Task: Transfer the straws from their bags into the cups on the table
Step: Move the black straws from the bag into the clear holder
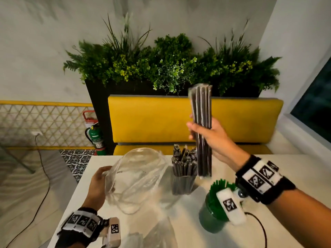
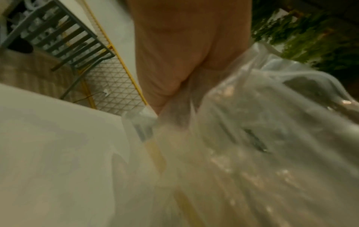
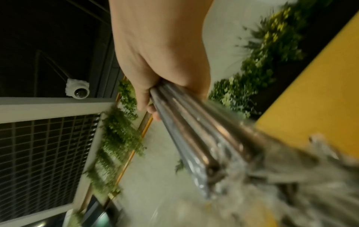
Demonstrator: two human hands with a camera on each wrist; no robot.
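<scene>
Behind our white table (image 1: 179, 221) runs a yellow bench. At centre frame our right hand (image 1: 211, 138) grasps a bundle of dark straws (image 1: 201, 122) upright, its foot just above the straw-filled clear cup (image 1: 182, 183). Lower left, our left hand (image 1: 97, 185) holds the emptied clear bag (image 1: 136, 179). We judge the lowering is next: it needs a gap among packed straws.
</scene>
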